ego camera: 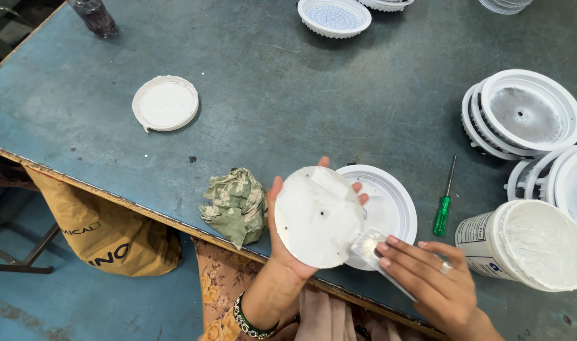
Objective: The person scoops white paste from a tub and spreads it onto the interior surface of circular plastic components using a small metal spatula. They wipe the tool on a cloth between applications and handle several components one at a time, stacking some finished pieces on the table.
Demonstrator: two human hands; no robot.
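Observation:
My left hand [282, 252] holds up a round white disc [317, 215] coated with white paste, fingers curled around its rim. My right hand [431, 278] grips a small flat scraper [368, 245] smeared with the same paste, its blade touching the disc's lower right edge. Just behind the disc, a white round lamp housing [393, 202] lies flat on the blue-grey table [288, 95]. A tub of white paste [528, 243] lies tilted on its side to the right of my right hand.
A crumpled green patterned cloth [236, 205] sits left of my left hand near the table edge. A green-handled screwdriver [444, 205] lies right of the housing. Stacked white housings [522, 117] stand at the right, a white lid [166, 103] at the left, a perforated housing [334, 17] at the back.

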